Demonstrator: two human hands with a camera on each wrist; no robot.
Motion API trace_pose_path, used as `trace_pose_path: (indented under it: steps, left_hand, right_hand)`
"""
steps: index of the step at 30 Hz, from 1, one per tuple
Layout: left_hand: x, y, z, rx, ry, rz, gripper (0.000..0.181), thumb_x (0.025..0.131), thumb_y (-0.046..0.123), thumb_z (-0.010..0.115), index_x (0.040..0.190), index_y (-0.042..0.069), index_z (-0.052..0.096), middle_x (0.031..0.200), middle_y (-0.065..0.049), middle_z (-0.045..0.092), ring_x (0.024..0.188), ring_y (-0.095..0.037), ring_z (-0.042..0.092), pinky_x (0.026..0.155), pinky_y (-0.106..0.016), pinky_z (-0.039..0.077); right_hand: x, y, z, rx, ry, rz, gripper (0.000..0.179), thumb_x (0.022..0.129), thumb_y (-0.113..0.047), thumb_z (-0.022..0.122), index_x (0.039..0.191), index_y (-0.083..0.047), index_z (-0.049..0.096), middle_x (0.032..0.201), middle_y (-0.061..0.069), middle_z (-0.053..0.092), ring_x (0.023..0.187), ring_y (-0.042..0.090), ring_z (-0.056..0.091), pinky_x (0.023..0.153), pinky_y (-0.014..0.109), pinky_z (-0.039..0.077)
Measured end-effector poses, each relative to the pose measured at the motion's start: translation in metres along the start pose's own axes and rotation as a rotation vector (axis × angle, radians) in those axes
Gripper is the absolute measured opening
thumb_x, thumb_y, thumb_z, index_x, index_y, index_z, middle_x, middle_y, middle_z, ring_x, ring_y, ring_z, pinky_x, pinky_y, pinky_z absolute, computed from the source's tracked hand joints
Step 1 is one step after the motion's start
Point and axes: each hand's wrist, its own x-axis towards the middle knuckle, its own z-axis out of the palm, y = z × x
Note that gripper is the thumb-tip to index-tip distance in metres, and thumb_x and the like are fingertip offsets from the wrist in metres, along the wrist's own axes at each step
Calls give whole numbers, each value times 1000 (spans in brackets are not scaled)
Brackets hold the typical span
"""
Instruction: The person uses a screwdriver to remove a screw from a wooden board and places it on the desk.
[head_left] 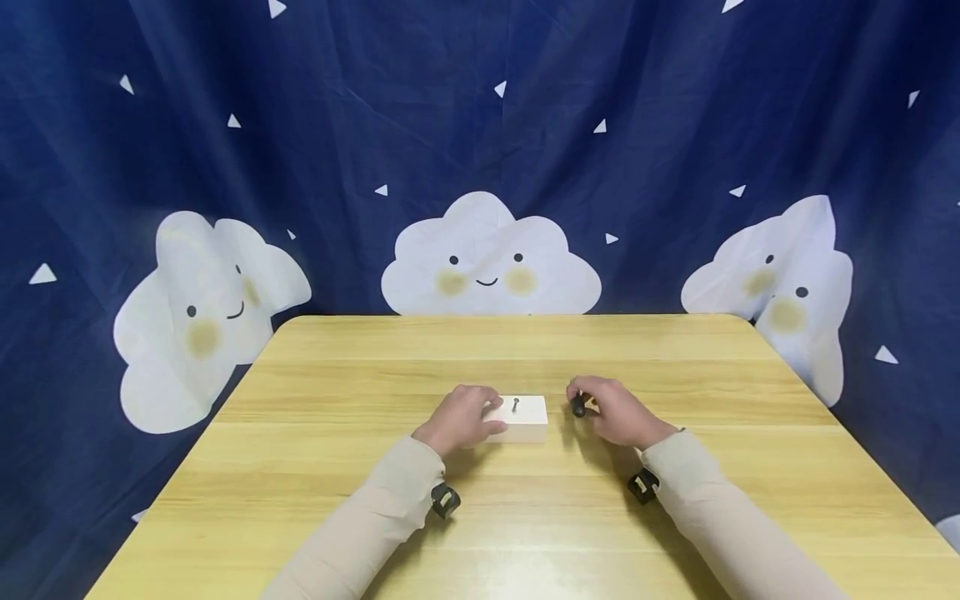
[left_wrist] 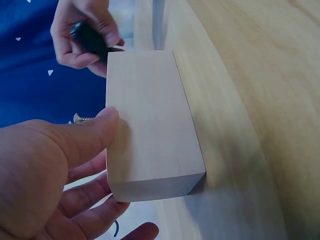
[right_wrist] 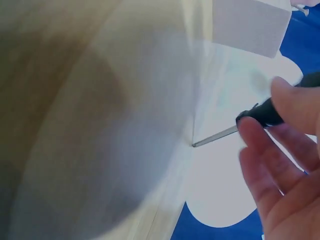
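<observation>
A pale wooden block (head_left: 531,431) lies on the table, held at its left end by my left hand (head_left: 459,418). In the left wrist view the thumb presses the block's (left_wrist: 150,117) near side while the other fingers reach across its top. A screw (head_left: 515,405) stands upright in the block's top face, its threads partly showing in the left wrist view. Right of the block, my right hand (head_left: 618,414) grips a screwdriver (head_left: 577,406) by its dark handle. The right wrist view shows its metal shaft (right_wrist: 215,136) pointing down at the tabletop, apart from the block.
The wooden table (head_left: 480,517) has rounded far corners. Behind it hangs a dark blue curtain (head_left: 480,108) with white clouds and small triangles. A black wrist strap mount (head_left: 446,500) sits under the left sleeve, another (head_left: 642,485) under the right.
</observation>
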Motion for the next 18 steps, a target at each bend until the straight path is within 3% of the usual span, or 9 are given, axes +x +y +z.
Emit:
trace_pose_path:
  steps: [6, 18]
  left_hand:
    - [0, 0, 0, -6, -23, -26, 41, 86, 27, 75, 117, 2, 66, 120, -12, 66, 115, -32, 58, 102, -41, 44]
    - [1, 1, 1, 1, -27, -47, 41, 86, 29, 75, 117, 3, 66, 120, -11, 66, 115, -33, 57, 103, -43, 43]
  right_hand:
    - [5, -1, -3, -27, 132, 74, 28, 76, 16, 72, 93, -4, 60, 89, 8, 67, 83, 22, 66, 74, 37, 57]
    - [10, -3, -12, -37, 292, 163, 22, 82, 4, 74, 95, -4, 58, 86, 7, 68, 81, 24, 67, 72, 42, 58]
